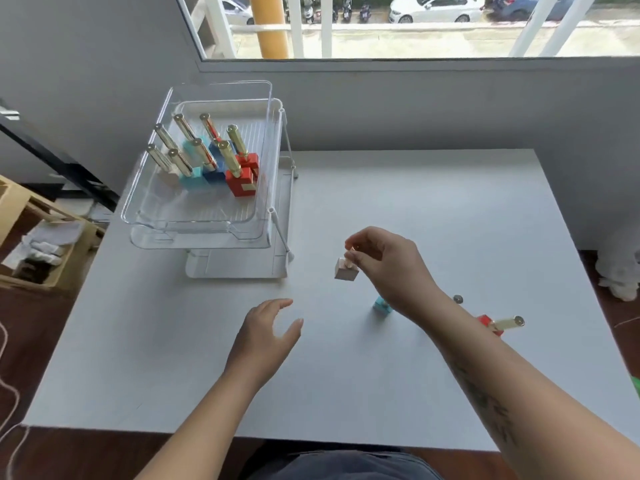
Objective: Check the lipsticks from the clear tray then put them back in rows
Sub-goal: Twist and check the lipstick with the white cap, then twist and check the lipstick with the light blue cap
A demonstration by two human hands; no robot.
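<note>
The clear tray [180, 230] sits on a white rack at the table's back left. Several lipsticks with gold caps stand in it in rows on white, teal, blue and red bases; a red one [239, 183] is nearest the front right. My right hand [388, 261] hangs above the table's middle, shut on the gold top of a white-based lipstick [346, 270]. Under my right wrist stands a teal-based lipstick [381, 304], partly hidden. A red-based lipstick [498, 323] stands right of my forearm. My left hand [266, 330] hovers open over the table, holding nothing.
A gold cap tip [458, 298] shows just behind my right forearm. The white rack [277, 237] has thin legs toward the table's middle. A wooden crate [38, 244] stands on the floor at the left. A wall and window run behind the table.
</note>
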